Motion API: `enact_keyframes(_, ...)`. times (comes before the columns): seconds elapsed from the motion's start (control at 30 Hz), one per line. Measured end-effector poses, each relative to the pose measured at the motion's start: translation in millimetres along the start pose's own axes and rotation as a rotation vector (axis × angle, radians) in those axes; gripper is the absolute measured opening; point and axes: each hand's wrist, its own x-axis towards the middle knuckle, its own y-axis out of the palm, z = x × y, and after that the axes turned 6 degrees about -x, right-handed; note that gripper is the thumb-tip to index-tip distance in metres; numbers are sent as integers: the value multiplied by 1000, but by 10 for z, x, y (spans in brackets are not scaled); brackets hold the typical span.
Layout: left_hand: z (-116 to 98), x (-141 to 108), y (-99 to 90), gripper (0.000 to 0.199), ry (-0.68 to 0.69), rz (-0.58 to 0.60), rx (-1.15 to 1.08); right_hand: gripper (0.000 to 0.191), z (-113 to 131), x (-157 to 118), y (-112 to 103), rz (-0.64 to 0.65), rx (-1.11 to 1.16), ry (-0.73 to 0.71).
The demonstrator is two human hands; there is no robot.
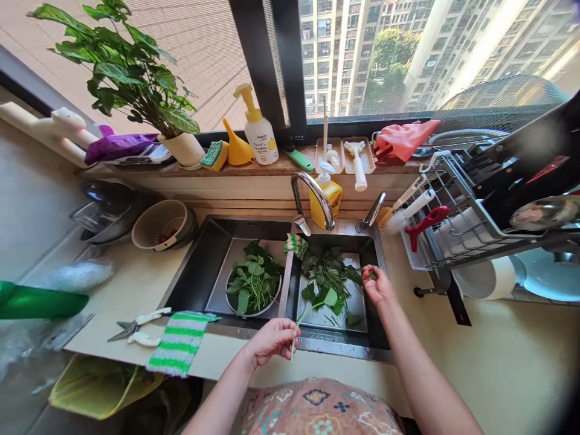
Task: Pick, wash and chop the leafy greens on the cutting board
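Note:
My left hand (275,339) pinches a thin green stem of leafy greens (304,315) in front of the sink divider, its leaves pointing to the upper right. Over the right basin's right side, my right hand (377,286) has its fingers curled together. A small dark green bit shows at those fingertips, too small to name. Beneath and between the hands, a pile of leafy greens (328,272) lies in the right basin (372,314). More leafy greens (254,279) fill a round bowl (232,301) in the left basin (203,260).
A chrome faucet (317,187) arches over the divider, where a striped cloth (296,244) hangs. Scissors (140,326) and a green-white cloth (179,343) lie front left. A plastic basket (161,226) stands at left, a dish rack (471,211) at right. A yellow bottle (327,202) stands behind the faucet.

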Motion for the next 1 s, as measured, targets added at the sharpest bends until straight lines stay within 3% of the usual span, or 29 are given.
enact_keyframes(0.1,-32,-7,-99,26,69,-68,-124,17,119,28,9,-26,4,-65)
enact_keyframes(0.17,-62,14,-110,26,123,-96,-198,20,53,-83,41,32,-62,-91)
enact_keyframes(0.4,-113,94,108,27,205,-61,-194,28,-596,-739,256,394,-595,-28)
enact_keyframes(0.5,-103,112,191,29,215,-41,-161,28,-744,-914,380,548,-740,-66)
enact_keyframes(0.67,-96,144,244,32,270,-65,-174,18,-742,-1079,455,651,-906,-269)
enact_keyframes(1.0,-144,208,261,33,330,-183,-221,7,-674,-1267,229,853,-1266,-603)
